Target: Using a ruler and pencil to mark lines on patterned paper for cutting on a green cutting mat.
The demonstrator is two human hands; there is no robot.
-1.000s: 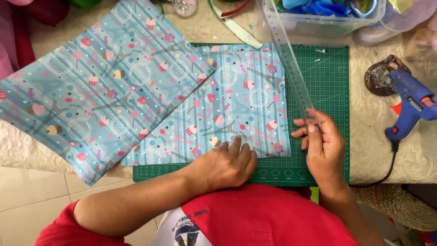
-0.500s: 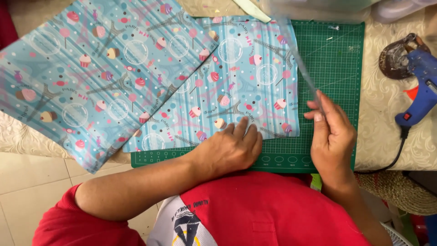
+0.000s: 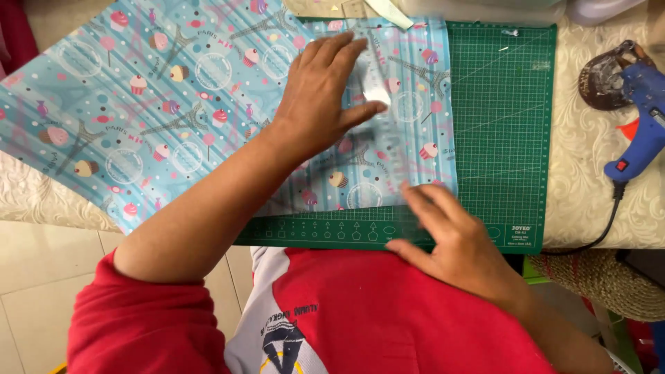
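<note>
Cream patterned tablecloth (image 3: 596, 159) under a green cutting mat (image 3: 506, 125). Left hand (image 3: 322, 90): fingers spread flat, pressing a clear ruler (image 3: 377, 90) onto blue patterned wrapping paper (image 3: 173, 104); nothing clasped. Right hand (image 3: 454, 239): open, fingertips on the ruler's near end at the mat's front edge. Ruler transparent and blurred, its outline hard to trace; its far end is cut off at the top. Half a second ago the left hand lay low on the paper by the mat's front edge; it now sits further up, and the ruler lies more over the paper. Blue glue gun (image 3: 641, 118) well to the right, beside a dark tape roll (image 3: 603, 79).
</note>
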